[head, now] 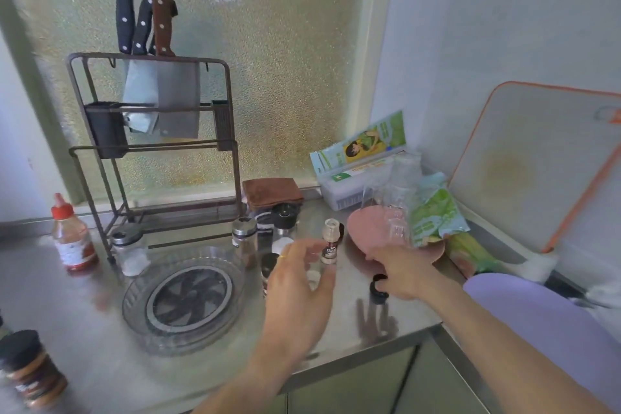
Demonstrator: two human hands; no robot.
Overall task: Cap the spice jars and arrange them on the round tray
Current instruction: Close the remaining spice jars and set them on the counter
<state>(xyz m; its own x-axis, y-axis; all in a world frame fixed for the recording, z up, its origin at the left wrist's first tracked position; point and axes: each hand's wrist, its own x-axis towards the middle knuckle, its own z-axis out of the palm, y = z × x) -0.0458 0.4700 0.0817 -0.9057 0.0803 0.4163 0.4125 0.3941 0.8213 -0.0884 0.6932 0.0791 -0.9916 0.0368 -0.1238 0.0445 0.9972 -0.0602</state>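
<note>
While the small uncapped spice jar (329, 242) stands at centre frame on the steel counter (84, 319), both hands converge on it.

Item: left hand (297, 282), centre, fingers spread wide and loosely curved toward the jar, nothing gripped; a ring shows on one finger. Probably placed to steady the jar for capping.

Item: right hand (401, 272), right of centre, fingers bent over a black cap (378, 286) that lies on the counter; whether it pinches the cap or only touches it cannot be told.

Item: round tray (183, 299), lower centre-left, clear ribbed plastic with a dark spoked disc inside; no jars on it yet.

Item: glass shaker with metal lid (129, 250), just beyond the tray's upper-left rim; capped jars (245, 239) cluster just left of the open jar, near to hand.

Item: brown-filled jar with black lid (30, 370), lower left corner, well apart.

Item: red-capped sauce bottle (72, 239), left edge.

Item: wire knife rack (151, 131), upper left, holding cleavers.

Item: pink dish (366, 228), right of the jar.
</note>
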